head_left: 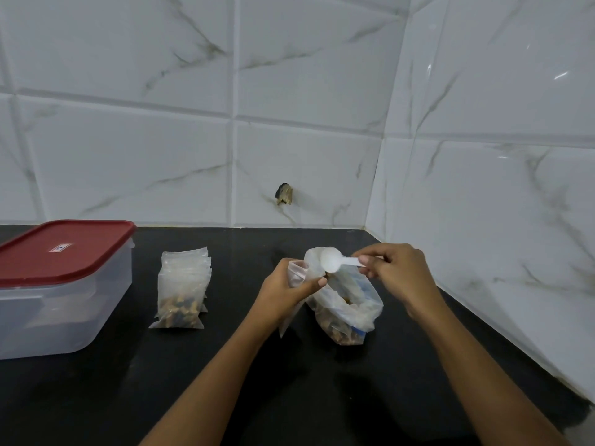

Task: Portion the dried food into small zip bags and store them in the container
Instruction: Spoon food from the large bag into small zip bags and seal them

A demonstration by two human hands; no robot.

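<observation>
My left hand (286,292) grips a small clear zip bag (297,273) by its mouth, held upright above the counter. My right hand (397,275) pinches the handle of a white plastic scoop (335,262), whose bowl hovers at the small bag's opening. Below them sits a large open plastic bag of brown dried food (349,312). A stack of filled small zip bags (183,292) lies to the left. The clear container with a red lid (61,281) stands at the far left, lid on.
The black countertop (225,381) runs into a corner of white marble-look tiled walls (483,188) at the right and back. A small dark chip (284,194) marks the back wall low down.
</observation>
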